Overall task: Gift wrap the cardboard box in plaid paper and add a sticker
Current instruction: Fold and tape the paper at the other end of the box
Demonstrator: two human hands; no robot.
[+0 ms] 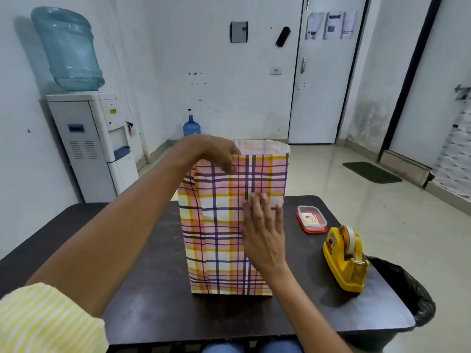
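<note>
1. While the plaid paper [219, 225] stands as an upright sleeve at the middle of the counter [142, 301], somewhat closer to its near edge, the cardboard box inside is wholly covered. Its place is judged only from the flat, squared faces of the wrap.
2. One sheet edge overlaps the other in a vertical seam down the near face, left of centre. At the top the paper ends in an open, white-lined mouth, so the upper end appears not yet folded shut.
3. Left hand [219, 154]: it reaches over the upper edge of the near face, with its fingers curled down onto the paper and gripping it. The thumb is hidden. This hold probably keeps the overlap taut and the tall package steady.
4. Right hand [265, 233]: it lies flat on the near face to the right of the seam, fingers straight and close together, pointing upward, and it holds nothing. The palm likely presses the sheet against the box so the layers do not slip.
5. A yellow tape dispenser [344, 258] sits by the right edge, within easy reach of the right hand, presumably for fixing the seam.
6. A small lidded container [312, 219] lies toward the far right corner. Its printed content may be the sticker, though this cannot be told.
</note>
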